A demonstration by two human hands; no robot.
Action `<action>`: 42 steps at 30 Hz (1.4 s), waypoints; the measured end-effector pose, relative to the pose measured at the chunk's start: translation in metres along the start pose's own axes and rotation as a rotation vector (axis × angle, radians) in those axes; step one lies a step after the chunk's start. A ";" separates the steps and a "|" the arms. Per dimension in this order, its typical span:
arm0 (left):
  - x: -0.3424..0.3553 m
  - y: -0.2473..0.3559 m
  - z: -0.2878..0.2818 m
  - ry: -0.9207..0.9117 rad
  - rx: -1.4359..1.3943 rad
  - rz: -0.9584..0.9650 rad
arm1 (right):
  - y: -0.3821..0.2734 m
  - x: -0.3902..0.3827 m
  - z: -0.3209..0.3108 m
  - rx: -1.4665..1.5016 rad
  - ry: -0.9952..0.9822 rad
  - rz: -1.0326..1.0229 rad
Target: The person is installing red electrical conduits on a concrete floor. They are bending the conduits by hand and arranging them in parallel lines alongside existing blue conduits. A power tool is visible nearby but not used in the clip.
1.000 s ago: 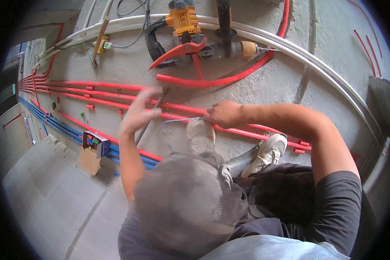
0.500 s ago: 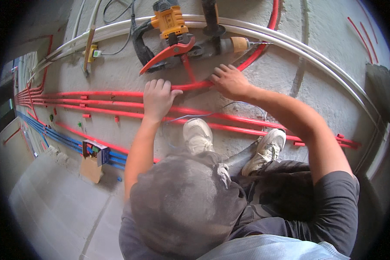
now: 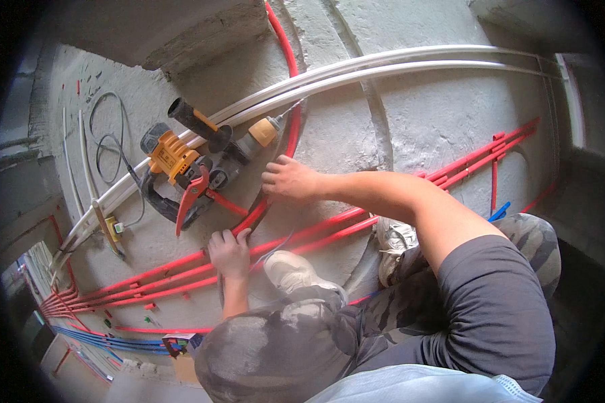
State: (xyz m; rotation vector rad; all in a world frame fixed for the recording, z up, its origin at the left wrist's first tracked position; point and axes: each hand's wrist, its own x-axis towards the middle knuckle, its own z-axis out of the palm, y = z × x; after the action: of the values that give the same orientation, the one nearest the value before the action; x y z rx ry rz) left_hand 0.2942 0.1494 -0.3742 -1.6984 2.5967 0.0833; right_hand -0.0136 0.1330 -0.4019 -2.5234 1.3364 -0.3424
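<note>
Red bent pipe (image 3: 254, 215) runs over the gray floor (image 3: 444, 101) and past the tip of a yellow and black drill (image 3: 171, 160). The left hand (image 3: 230, 255) holds it low down, and the right hand (image 3: 293, 180) holds it a bit higher up. A red cutter (image 3: 192, 195) sits by the drill, and long straight red pipes (image 3: 156, 271) lie just below.

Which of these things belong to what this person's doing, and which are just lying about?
In use:
left hand and right hand
curved red pipe, at both hands

Apparently just lying by:
orange-and-black drill
red tool against it
white pipes
blue pipes
</note>
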 end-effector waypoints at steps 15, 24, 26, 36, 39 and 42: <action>0.024 0.026 -0.016 0.048 0.023 0.166 | 0.089 -0.005 -0.043 0.144 0.057 0.078; 0.037 0.026 -0.021 -0.007 -0.065 0.242 | 0.149 0.023 -0.096 0.204 0.555 0.354; 0.028 0.014 -0.017 -0.073 -0.003 0.189 | 0.181 0.026 -0.116 0.195 0.462 0.353; 0.059 0.033 -0.067 -0.475 -0.114 -0.032 | 0.197 -0.092 -0.224 0.225 -0.380 0.545; 0.068 0.017 -0.080 -0.608 -0.087 -0.017 | 0.134 -0.174 -0.241 0.362 -0.352 0.718; 0.077 0.003 -0.094 -0.559 -0.002 -0.066 | 0.066 -0.242 -0.254 0.526 -0.417 0.877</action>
State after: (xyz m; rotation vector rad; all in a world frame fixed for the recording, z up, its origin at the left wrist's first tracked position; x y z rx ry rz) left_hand 0.2602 0.0743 -0.2845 -1.4862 2.1263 0.4820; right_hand -0.2800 0.2674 -0.2066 -1.3210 1.7120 0.0288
